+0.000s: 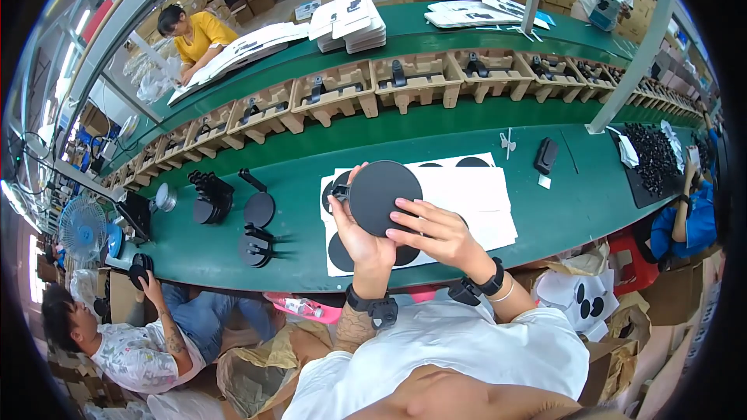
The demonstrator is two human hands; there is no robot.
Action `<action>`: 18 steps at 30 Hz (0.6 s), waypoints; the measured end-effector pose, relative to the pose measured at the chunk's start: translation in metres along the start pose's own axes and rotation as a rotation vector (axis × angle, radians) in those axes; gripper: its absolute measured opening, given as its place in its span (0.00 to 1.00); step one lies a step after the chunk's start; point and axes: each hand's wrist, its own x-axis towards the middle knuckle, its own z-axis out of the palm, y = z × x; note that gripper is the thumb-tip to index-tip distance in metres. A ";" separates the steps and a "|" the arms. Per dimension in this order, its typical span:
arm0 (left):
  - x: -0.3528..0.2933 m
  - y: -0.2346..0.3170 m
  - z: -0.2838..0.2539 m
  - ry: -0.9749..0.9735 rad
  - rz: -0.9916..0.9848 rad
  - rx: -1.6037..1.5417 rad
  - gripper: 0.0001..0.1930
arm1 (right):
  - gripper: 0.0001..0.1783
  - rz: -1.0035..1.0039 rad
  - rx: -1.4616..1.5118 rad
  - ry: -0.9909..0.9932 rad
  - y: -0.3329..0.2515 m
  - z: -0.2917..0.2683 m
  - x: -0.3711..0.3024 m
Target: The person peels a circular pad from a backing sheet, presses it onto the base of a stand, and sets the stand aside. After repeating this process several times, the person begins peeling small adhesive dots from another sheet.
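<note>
In front of me, my left hand point(366, 241) is closed around a round black disc base point(383, 187), its palm below and its fingers behind the rim. A small black arm or bracket juts from the disc's left side near my thumb. Across the disc's lower right face lie the outstretched fingers of my right hand point(440, 232); its thumb is hidden. Under both hands, white sheets point(486, 202) with round black pads point(340, 253) are spread on the green table point(296, 163). The hands and disc cover part of these sheets.
To the left stand several black disc stands point(259, 208). Cardboard trays point(334, 93) with black parts run along the far side. A dark device point(546, 155) and a pile of small black parts point(652, 157) lie right. Co-workers sit at both sides and opposite.
</note>
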 end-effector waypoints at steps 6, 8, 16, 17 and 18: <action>0.016 -0.005 -0.017 -0.269 -0.201 -0.058 0.31 | 0.13 -0.149 -0.233 -0.103 0.020 0.001 -0.015; 0.019 -0.005 -0.018 -0.316 -0.261 0.016 0.31 | 0.12 0.127 -0.166 -0.037 0.038 0.008 -0.024; 0.008 0.123 -0.074 -0.156 0.590 1.010 0.19 | 0.11 0.854 -0.121 0.306 0.238 -0.074 -0.008; 0.007 0.156 -0.097 0.105 0.798 1.161 0.16 | 0.11 0.752 -0.307 0.322 0.266 -0.093 -0.003; 0.016 0.202 -0.150 0.329 0.974 1.397 0.16 | 0.10 0.649 -0.479 0.322 0.295 -0.111 0.005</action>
